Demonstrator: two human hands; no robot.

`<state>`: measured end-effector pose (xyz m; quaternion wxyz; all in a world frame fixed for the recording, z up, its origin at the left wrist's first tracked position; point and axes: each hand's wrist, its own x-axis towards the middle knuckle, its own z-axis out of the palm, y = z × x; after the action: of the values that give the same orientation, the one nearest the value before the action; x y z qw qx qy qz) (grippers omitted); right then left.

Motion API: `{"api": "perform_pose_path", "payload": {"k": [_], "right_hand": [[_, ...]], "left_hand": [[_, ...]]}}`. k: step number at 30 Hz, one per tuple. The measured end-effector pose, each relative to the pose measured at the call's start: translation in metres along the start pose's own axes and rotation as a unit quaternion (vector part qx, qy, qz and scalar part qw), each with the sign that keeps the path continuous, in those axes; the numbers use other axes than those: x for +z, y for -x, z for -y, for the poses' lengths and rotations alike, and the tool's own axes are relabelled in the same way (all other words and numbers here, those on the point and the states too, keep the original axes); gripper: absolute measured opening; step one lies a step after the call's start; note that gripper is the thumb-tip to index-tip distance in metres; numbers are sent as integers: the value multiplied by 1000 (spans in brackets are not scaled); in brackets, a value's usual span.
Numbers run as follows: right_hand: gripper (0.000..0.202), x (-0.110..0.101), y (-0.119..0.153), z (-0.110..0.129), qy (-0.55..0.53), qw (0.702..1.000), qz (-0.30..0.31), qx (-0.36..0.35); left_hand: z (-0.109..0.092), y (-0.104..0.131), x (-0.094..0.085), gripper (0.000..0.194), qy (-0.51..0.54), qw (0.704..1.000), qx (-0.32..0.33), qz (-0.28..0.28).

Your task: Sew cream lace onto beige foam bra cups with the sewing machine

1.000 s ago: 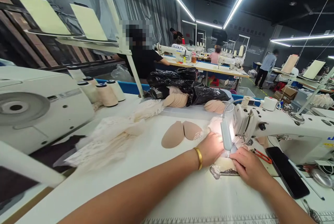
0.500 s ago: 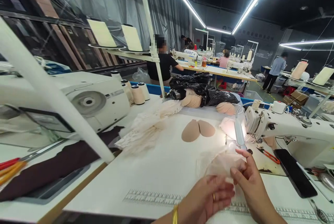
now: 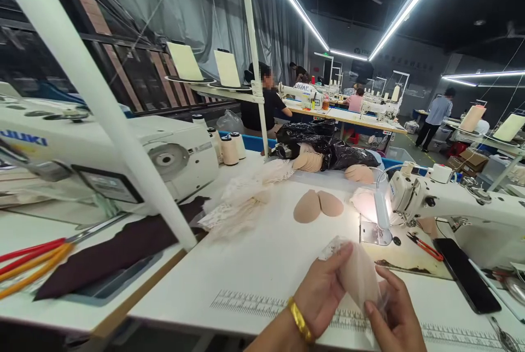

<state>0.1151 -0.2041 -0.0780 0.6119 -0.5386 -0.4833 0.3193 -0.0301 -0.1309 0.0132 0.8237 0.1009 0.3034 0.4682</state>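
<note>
Held up above the near part of the white table [image 3: 246, 264], over a ruler [image 3: 233, 300]: a thin, curved beige cloth [image 3: 357, 275]. Gripped at its left side between thumb and fingers of the left hand [image 3: 322, 289], with a gold bracelet [image 3: 300, 321] at the wrist; pinched at its lower right by the right hand [image 3: 397, 308]. Beyond, side by side on the table: 2 tan pads [image 3: 307, 207]. To the right: a sewing machine [image 3: 455, 196] with a lit lamp [image 3: 381, 210] at its needle end, then orange snips [image 3: 432, 251] just beside a black phone [image 3: 467, 278].
</note>
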Motion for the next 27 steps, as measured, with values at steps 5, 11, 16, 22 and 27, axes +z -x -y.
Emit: {"api": "perform_pose_path", "payload": {"k": [5,11,16,22,27], "right_hand": [[62,-2,-2,-2,4,1000,4,3],[79,-3,-10,7,-60,997,-1,41],[84,-2,-11,9,-65,996,-3,60],[86,-1,-9,8,-56,997,-3,60],[94,-15,-7,3,-57,997,17,54]], "left_hand": [[2,-2,-1,32,-39,998,48,31],[5,-3,-2,39,-61,995,50,57],[5,-5,-1,33,-57,996,25,61],[6,-10,5,29,-93,993,-2,69],[-6,-4,12,36,-187,971,21,150]]}}
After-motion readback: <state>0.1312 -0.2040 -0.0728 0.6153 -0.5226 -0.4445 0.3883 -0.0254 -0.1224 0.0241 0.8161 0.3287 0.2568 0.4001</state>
